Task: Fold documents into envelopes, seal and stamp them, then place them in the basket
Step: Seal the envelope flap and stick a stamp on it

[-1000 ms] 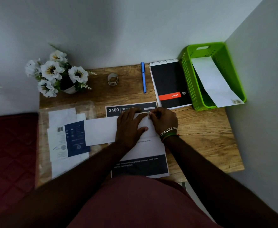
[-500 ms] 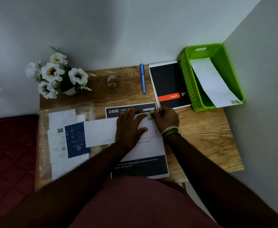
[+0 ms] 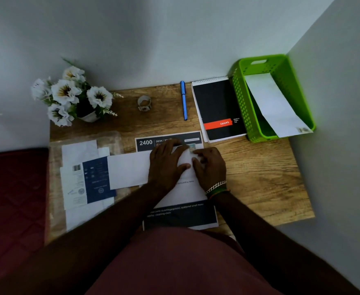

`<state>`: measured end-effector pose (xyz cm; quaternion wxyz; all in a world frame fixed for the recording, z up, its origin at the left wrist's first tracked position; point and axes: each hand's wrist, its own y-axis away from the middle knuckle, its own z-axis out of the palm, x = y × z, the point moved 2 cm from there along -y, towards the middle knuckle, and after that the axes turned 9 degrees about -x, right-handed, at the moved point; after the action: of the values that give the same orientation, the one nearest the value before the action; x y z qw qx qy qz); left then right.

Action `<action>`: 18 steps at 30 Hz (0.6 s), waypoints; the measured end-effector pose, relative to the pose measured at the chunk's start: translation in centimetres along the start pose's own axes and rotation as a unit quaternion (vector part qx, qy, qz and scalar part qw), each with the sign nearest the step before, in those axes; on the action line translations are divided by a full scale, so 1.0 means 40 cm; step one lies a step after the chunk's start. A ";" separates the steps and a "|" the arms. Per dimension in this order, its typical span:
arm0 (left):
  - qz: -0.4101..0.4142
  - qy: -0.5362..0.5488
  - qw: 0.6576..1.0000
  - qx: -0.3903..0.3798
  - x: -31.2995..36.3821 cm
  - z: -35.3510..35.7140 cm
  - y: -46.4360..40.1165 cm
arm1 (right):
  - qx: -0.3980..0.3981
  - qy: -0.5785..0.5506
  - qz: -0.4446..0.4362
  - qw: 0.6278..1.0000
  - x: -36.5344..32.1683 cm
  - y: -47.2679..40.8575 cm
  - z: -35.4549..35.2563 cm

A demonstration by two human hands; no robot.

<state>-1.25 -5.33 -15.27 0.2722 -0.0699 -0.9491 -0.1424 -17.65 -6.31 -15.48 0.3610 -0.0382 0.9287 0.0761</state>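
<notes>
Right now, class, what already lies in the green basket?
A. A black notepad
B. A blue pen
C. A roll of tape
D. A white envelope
D: a white envelope leans inside the green basket, while the pen, notepad and tape lie on the desk outside it.

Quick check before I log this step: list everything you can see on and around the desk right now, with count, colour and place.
envelope: 1, white, desk centre, under both hands
stamp: 1, small, envelope's top right corner
printed sheet: 1, white and navy, beneath envelope
basket: 1, green, back right
basket envelope: 1, white, leaning inside
notepad: 1, black
pen: 1, blue
tape roll: 1
flowers: white, back left
paper stack: left
left hand: flat on envelope
right hand: at stamp corner
</notes>
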 end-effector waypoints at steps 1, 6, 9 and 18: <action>0.001 -0.002 1.000 0.002 0.001 0.000 0.001 | -0.002 0.000 0.004 1.000 -0.004 -0.003 0.000; 0.001 -0.005 1.000 0.001 0.009 -0.006 0.001 | -0.005 0.031 0.021 0.999 -0.014 -0.019 0.001; -0.004 -0.012 1.000 -0.002 0.009 -0.005 -0.001 | 0.004 0.051 0.019 0.999 -0.020 -0.020 0.001; -0.006 -0.017 1.000 -0.001 0.005 -0.002 -0.003 | 0.001 0.067 0.010 0.998 -0.021 -0.024 0.008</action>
<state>-1.38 -5.47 -15.12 0.2555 -0.0672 -0.9537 -0.1438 -16.71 -7.21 -15.25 0.2969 -0.0335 0.9513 0.0763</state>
